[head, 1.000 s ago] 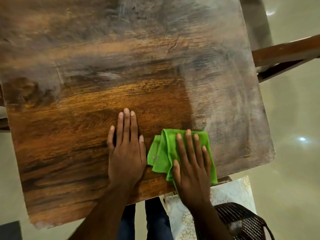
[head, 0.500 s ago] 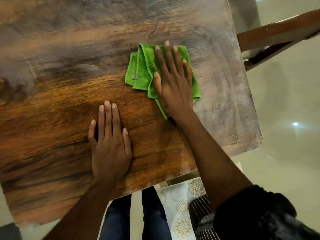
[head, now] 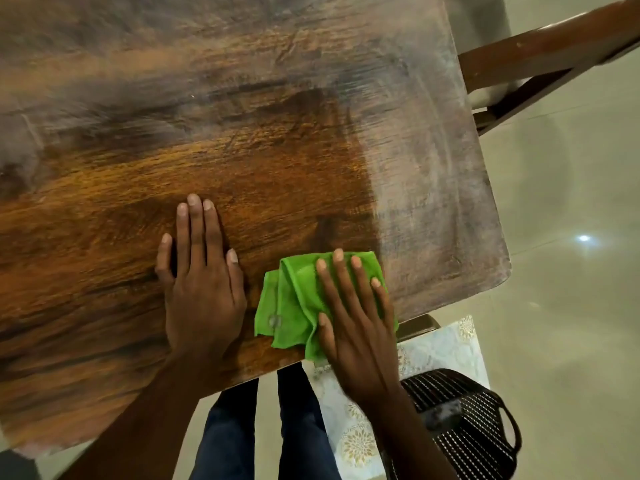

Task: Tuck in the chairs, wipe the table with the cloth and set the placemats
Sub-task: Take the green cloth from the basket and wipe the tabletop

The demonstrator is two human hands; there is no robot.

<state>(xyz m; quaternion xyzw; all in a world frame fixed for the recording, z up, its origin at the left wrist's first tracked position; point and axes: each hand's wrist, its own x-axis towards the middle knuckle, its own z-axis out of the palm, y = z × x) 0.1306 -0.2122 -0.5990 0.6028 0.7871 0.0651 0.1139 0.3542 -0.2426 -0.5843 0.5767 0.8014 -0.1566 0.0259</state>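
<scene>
Step in hand: wiping the worktop (head: 242,140) with the cloth (head: 294,299); by my reading the wipe was only partly done.
Cloth: bright green, folded and bunched, it lay flat on the wood at the near edge, toward the near right corner.
Right hand (head: 349,306): its grip was spread wide, fingers straight and fanned over the cloth, palm pressing down; nothing was pinched or curled round.
Left hand (head: 201,282): flat on bare wood just beside the cloth, fingers straight and together, holding nothing, apparently bracing.
Surface: warm brown grain showed round the hands; a grey, streaked haze covered the right edge and the far part.
Doing it well: I would keep the palm flat, overlap each pass, and carry the cloth into that hazy strip and the right corners.
Placemats: a pale patterned sheet (head: 433,355) lay below the near right corner, likely one of them; none sat on the worktop.
</scene>
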